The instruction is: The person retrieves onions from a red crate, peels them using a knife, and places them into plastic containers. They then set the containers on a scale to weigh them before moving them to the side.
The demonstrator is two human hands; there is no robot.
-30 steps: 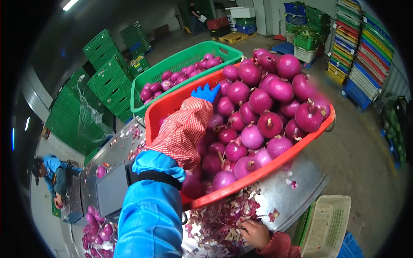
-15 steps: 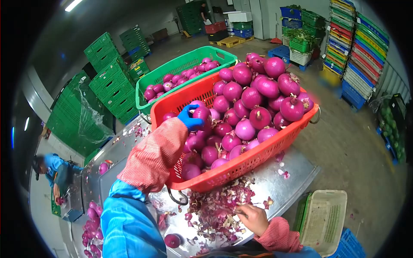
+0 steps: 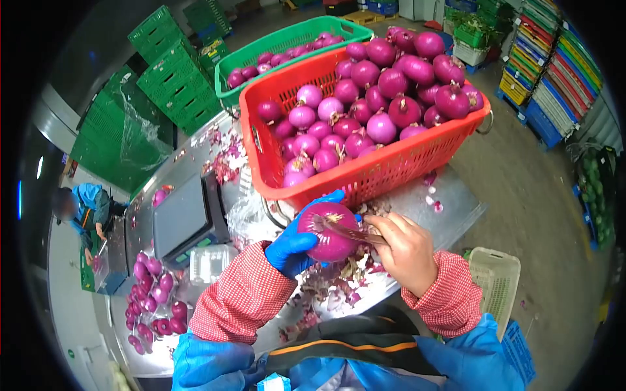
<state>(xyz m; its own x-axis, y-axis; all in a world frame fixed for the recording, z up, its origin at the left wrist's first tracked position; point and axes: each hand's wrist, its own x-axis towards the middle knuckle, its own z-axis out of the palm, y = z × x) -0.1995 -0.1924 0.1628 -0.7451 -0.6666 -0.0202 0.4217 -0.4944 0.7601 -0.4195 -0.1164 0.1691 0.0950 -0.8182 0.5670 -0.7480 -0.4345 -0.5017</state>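
Observation:
My left hand (image 3: 290, 251), in a blue glove, grips a large red onion (image 3: 331, 251) from its left side, with the root end facing up. In my bare right hand (image 3: 409, 251) is a small knife (image 3: 358, 235), its brownish blade lying across the top of the onion. Both hands are close together over the metal table (image 3: 456, 199), just in front of the red crate (image 3: 417, 159) piled with red onions. Dry onion skins (image 3: 313, 306) lie scattered beneath my hands.
A green crate (image 3: 226, 91) of onions stands behind the red one. To the left are a scale (image 3: 179, 218), a clear plastic box (image 3: 210, 264) and bagged onions (image 3: 156, 300). A co-worker (image 3: 88, 202) is at far left. A pale crate (image 3: 499, 277) stands low at right.
My left hand has come back from inside the red crate with an onion. My right hand has risen from the skins, bringing the knife onto the onion. The view has shifted.

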